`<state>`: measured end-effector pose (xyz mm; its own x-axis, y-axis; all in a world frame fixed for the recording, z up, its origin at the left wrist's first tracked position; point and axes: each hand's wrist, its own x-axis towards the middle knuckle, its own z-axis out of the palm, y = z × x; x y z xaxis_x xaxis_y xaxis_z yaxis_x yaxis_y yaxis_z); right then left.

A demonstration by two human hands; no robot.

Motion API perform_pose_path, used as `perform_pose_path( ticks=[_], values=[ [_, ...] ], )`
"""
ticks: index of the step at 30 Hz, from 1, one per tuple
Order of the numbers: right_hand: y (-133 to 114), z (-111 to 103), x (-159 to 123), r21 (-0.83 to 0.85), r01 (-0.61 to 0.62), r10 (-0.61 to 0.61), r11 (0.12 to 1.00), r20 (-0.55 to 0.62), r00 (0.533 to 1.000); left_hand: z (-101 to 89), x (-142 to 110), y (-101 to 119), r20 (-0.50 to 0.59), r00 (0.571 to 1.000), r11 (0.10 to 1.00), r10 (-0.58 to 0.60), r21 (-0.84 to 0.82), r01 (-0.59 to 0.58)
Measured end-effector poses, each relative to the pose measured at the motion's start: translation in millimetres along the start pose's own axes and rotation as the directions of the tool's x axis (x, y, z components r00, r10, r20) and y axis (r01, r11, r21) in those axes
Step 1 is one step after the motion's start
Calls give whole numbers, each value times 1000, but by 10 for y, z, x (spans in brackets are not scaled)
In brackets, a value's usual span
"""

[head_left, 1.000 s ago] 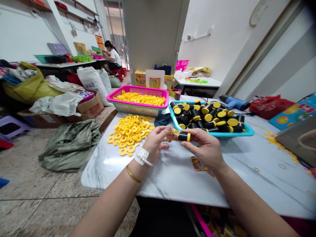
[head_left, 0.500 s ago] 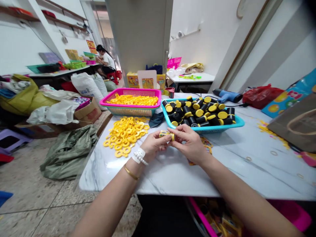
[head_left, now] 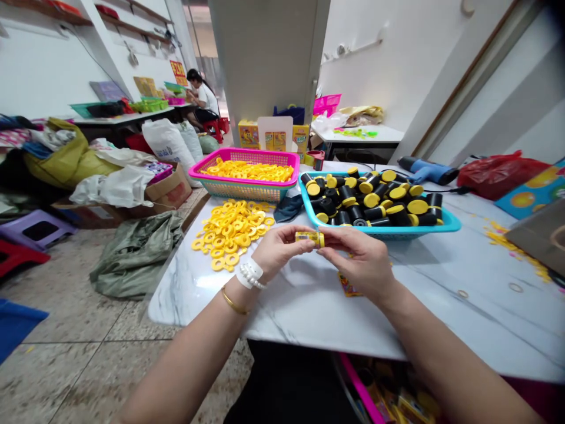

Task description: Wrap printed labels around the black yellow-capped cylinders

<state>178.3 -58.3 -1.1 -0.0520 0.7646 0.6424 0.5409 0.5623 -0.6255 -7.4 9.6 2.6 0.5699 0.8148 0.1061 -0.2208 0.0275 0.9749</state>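
Note:
A small canister (head_left: 309, 237) with a printed yellow wrapper and a yellow end lies sideways between my hands, above the near part of the table. My left hand (head_left: 280, 250) is closed around its body, thumb on the near side. At the yellow end, my right hand (head_left: 359, 254) pinches it with thumb and fingers. Just beyond, a blue basket (head_left: 450, 222) holds many black canisters with yellow caps (head_left: 373, 199). Colourful printed pieces (head_left: 348, 286) lie partly hidden under my right hand. Left of my hands is a loose pile of yellow rings (head_left: 233, 229).
A pink basket (head_left: 196, 175) of yellow rings stands behind the pile, with a dark cloth (head_left: 289, 208) beside it. A blue heat gun (head_left: 428, 171) and a red bag (head_left: 492, 175) lie back right. Farther away, a person (head_left: 203, 100) sits at another table.
The view has swung a little left, so things appear shifted right. Both hands still hold the canister, and my right hand's fingers have shifted at its yellow end.

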Motion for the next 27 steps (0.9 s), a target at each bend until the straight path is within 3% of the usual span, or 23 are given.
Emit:
perform_pose_path(
  ticks=[3, 6, 9, 11, 13, 16, 20, 24, 27],
  values=[
    [-26, -35, -5, -49, 1, -1, 999, -10, 1000, 2, -13, 11, 74, 991, 990, 113, 78, -118],
    [-14, 9, 0, 186, -269, 271, 945, 17, 963, 25, -33, 13, 101, 937, 877, 335, 331, -349],
    [11, 73, 20, 409, -494, 475, 767, 154, 866, 46, -50, 7, 100, 888, 763, 450, 474, -440],
    [31, 86, 41, 463, -508, 492, 727, 165, 855, 33, -38, -15, 36, 924, 825, 380, 439, -356],
    [54, 72, 55, 476, -476, 469, 740, 142, 872, 1, 1, -58, -30, 975, 931, 219, 305, -200],
    [88, 31, 45, 495, -465, 429, 735, 192, 883, -35, 68, -152, -13, 1000, 998, -17, 65, 18],
    [101, 11, 29, 505, -432, 359, 747, 240, 902, -10, 87, -225, 35, 980, 974, -196, -109, 199],
    [52, 22, -7, 569, -352, 318, 744, 162, 934, 39, 25, -174, 197, 960, 937, -200, -246, 246],
    [-52, -51, -183, 590, -364, 350, 720, 144, 925, 114, -53, -145, 306, 918, 927, -252, -196, 320]
  ],
)
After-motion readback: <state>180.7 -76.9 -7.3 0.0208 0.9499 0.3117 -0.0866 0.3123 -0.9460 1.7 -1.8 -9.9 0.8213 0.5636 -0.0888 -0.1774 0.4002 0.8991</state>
